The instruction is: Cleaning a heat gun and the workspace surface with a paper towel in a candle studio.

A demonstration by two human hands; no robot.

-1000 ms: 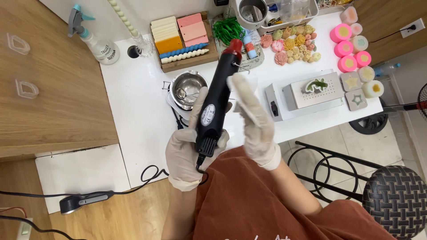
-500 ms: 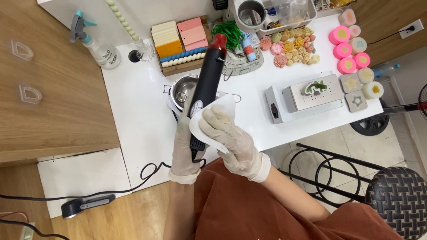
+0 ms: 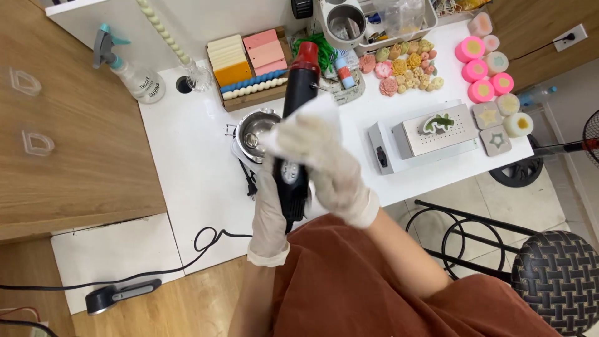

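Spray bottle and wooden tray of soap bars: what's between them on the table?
Head view: between the spray bottle and the wooden tray, a dark round hole in the white table and a small clear glass piece.

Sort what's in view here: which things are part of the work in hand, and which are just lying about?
In hand:
- black heat gun, gripped by the gloved left hand
- white cloth, pressed on the gun by the gloved right hand

Lying about:
- metal pot
- spray bottle
- box of soap bars
- pink round soaps
- grey machine
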